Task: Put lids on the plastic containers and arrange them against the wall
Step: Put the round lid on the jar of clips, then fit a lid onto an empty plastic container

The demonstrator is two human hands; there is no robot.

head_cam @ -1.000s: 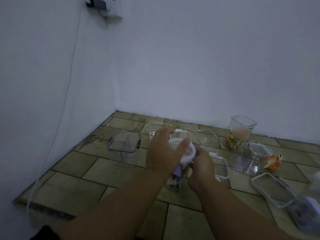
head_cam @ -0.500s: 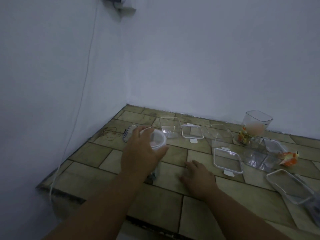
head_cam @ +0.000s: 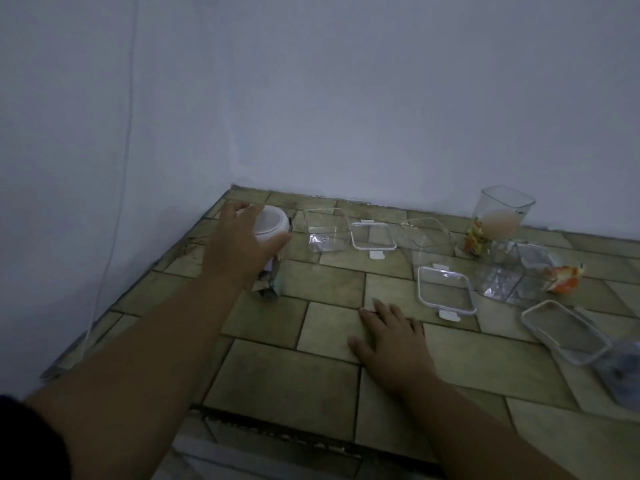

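Now the left hand (head_cam: 239, 244) has its fingers and thumb curled round the white lid (head_cam: 270, 223) of a small jar (head_cam: 272, 277), holding it by the top. The jar is low by the floor tiles (head_cam: 284, 375), close to the corner of the walls. The right hand (head_cam: 391, 341) lies flat on the tiles, fingers straight, holding nothing. Right of the jar sits an open clear box (head_cam: 327, 230), then a flat lid (head_cam: 373, 235).
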